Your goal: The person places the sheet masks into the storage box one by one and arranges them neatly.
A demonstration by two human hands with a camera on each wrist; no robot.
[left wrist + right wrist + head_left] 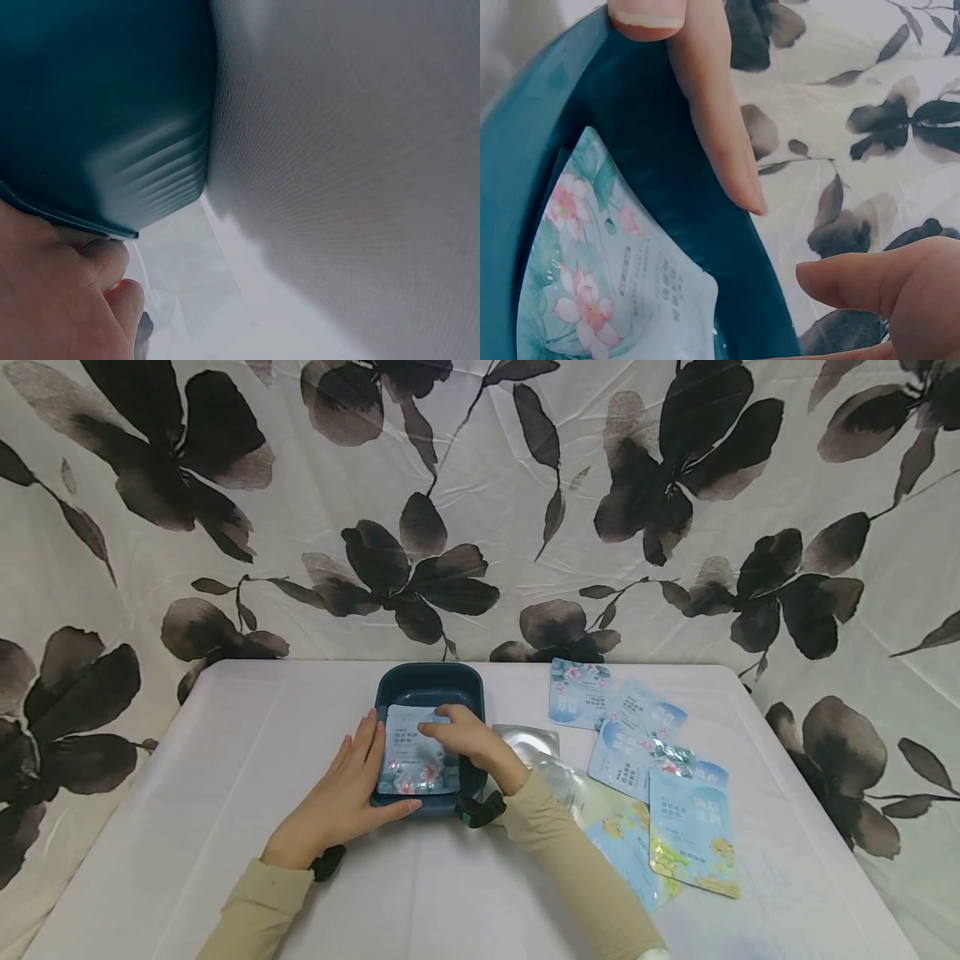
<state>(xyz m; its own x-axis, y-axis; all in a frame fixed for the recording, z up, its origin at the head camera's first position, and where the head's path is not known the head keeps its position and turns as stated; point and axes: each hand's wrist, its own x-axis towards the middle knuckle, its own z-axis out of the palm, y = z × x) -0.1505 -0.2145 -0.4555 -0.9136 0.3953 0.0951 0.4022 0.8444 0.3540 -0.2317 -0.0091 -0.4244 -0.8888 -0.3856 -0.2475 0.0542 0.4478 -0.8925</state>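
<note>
In the head view a dark teal tray (pixel 471 681) sits on the table with a light-blue sachet (pixel 408 756) lying in it. The sachet carries pink flowers, also seen on the sachet (pixel 585 300) in the right wrist view. My left hand (pixel 333 797) rests along the tray's left side, fingers straight, thumb by the front rim. Reaching over the right rim, my right hand (pixel 472 739) touches the sachet's upper right part with a finger. The left wrist view shows the tray's ribbed outer wall (pixel 150 172).
To the right lie several blue sachets (pixel 581 689), some overlapping. A larger blue-and-yellow packet (pixel 693 827) is nearer the front, over another one (pixel 622 852). Silver packets (pixel 528 739) lie beside the right forearm. Flowered cloth (pixel 525 510) hangs behind the white table (pixel 262 727).
</note>
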